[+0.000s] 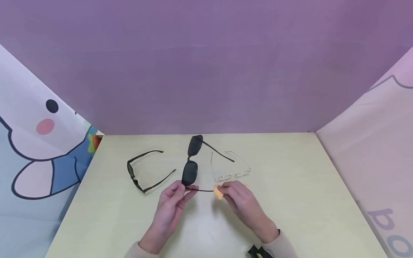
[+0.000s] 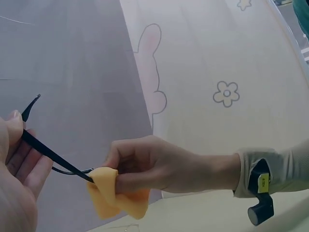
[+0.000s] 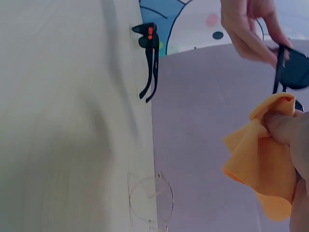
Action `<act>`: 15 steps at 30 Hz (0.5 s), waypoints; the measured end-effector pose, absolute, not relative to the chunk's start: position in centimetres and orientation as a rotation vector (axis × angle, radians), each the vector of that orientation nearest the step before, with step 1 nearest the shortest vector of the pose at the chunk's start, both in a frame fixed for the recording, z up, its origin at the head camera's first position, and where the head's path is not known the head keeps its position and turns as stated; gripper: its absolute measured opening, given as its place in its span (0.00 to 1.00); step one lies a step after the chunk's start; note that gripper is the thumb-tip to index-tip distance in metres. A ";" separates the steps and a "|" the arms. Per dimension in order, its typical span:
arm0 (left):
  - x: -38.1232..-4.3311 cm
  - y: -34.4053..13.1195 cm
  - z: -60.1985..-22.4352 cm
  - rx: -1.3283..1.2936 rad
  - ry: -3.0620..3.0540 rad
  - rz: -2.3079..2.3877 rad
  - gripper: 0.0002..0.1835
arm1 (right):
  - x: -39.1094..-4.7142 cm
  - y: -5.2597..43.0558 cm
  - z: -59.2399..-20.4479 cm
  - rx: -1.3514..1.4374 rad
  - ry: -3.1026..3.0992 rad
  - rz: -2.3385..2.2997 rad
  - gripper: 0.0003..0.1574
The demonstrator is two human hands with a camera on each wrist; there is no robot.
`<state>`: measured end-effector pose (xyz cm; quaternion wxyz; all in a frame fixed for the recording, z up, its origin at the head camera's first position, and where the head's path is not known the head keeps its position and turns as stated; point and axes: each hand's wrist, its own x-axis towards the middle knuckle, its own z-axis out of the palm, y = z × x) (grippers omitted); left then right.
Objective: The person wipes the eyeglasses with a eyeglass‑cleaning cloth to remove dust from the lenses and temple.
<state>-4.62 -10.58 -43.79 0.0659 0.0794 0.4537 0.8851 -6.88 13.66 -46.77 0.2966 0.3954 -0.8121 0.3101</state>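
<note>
Dark sunglasses (image 1: 189,172) are held up over the table, lenses standing one above the other in the head view. My left hand (image 1: 169,206) pinches them at the near hinge, between thumb and fingers. An orange cloth (image 3: 263,162) is gripped in my right hand (image 1: 243,204). In the left wrist view, that cloth (image 2: 104,193) wraps the end of the near temple arm (image 2: 58,157), hiding its tip. The other temple arm (image 1: 217,151) sticks out unfolded to the right.
A second pair of dark glasses (image 1: 131,172) lies unfolded on the table (image 1: 106,222) at left. Clear, thin-framed glasses (image 1: 235,175) lie behind my right hand. A purple panel (image 1: 206,71) rises at the table's back edge, with printed cloth panels on both sides.
</note>
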 end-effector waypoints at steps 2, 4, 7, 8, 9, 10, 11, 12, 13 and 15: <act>-4.6 -10.7 -43.9 0.237 1.376 2.669 0.16 | -7.0 14.1 -46.8 1.046 -2.179 0.830 0.19; -4.6 -10.8 -44.1 0.237 1.375 2.668 0.16 | -7.1 14.5 -46.8 1.045 -2.193 0.838 0.19; -4.5 -10.9 -44.2 0.244 1.371 2.669 0.17 | -7.4 15.0 -46.8 1.049 -2.207 0.844 0.20; -4.5 -10.9 -44.2 0.248 1.370 2.670 0.17 | -7.5 15.2 -46.8 1.047 -2.208 0.846 0.20; -4.4 -10.9 -44.2 0.251 1.371 2.674 0.17 | -7.6 15.4 -46.9 1.037 -2.213 0.849 0.20; -4.4 -11.0 -44.2 0.254 1.376 2.676 0.17 | -7.7 15.6 -46.9 1.024 -2.218 0.849 0.20; -4.4 -11.1 -44.1 0.259 1.379 2.681 0.17 | -7.8 15.8 -46.9 1.007 -2.223 0.850 0.21; -4.4 -11.2 -44.1 0.262 1.381 2.687 0.17 | -7.9 16.1 -47.0 0.987 -2.225 0.851 0.22; -4.4 -11.3 -44.0 0.261 1.387 2.689 0.17 | -8.0 16.3 -47.0 0.967 -2.222 0.850 0.22; -4.3 -11.4 -44.0 0.246 1.399 2.687 0.16 | -8.2 16.7 -46.8 0.914 -2.219 0.851 0.23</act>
